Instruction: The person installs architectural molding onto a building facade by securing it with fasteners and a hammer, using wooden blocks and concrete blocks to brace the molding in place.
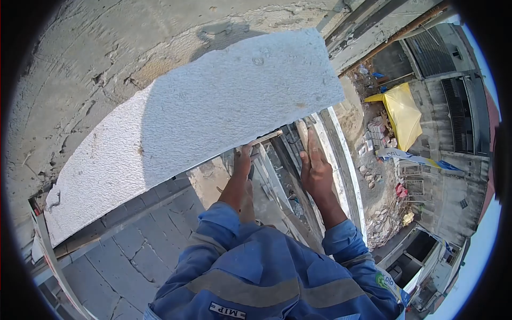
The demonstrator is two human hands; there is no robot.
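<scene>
Concrete surface (106,37), 10 o'clock of one white panel (213,101); left hand (243,162), 5 o'clock; right hand (319,173), 4 o'clock; both grips indiscernible

Dirt ground (350,114), well apart, to the right of the right-hand fingers (313,145): carries loose stones (368,178), broken rubble (381,223), a pale stack (376,128), blocks or bags unclear. Left of the left-hand fingers (245,152): grey block surface (128,261), cracked. White textured panel (234,96), just ahead of both: support hidden.
</scene>
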